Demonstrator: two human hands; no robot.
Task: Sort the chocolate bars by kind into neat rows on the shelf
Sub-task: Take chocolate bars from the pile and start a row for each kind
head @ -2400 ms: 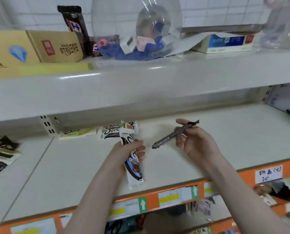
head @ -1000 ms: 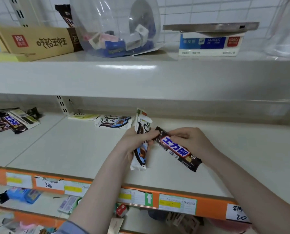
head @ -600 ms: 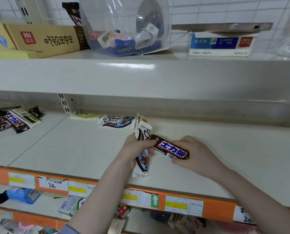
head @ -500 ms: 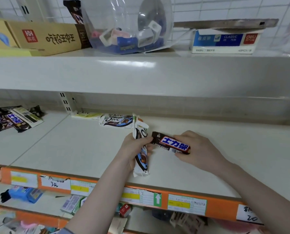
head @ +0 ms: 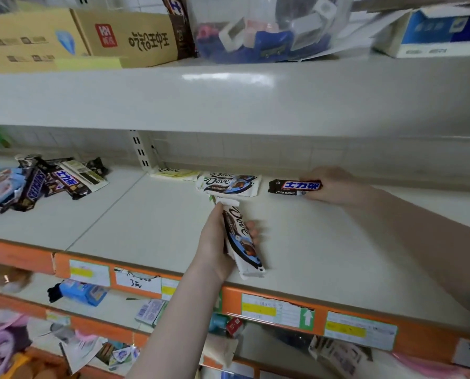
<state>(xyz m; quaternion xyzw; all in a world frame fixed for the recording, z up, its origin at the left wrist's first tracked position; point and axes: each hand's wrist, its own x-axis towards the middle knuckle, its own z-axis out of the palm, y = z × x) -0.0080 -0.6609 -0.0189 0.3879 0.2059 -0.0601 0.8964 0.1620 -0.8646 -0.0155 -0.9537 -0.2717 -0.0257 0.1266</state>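
So the right hand (head: 335, 184) is way at the back edge of the shelf (head: 337, 242), fingers wrapped around one end of a brown Snickers bar (head: 295, 186) that's lying flat on the shelf, just right of the Dove stack. Looks like it's being set down to start a new row, though I can't say it's let go yet. The left hand (head: 214, 242) grips a white Dove bar (head: 240, 239) nearer the front edge, pointing lengthwise toward the back, its top end just short of the white Dove bars (head: 228, 183) already lined up along the back. Left of those sits a yellowish Dove bar (head: 175, 173), right by the shelf bracket.

Progress-wise I'd call it early: a few bars placed at the back, two in hand. The big job is the jumbled pile (head: 42, 181) at the far left end of the shelf, Snickers and others all mixed up, none of it sorted yet.
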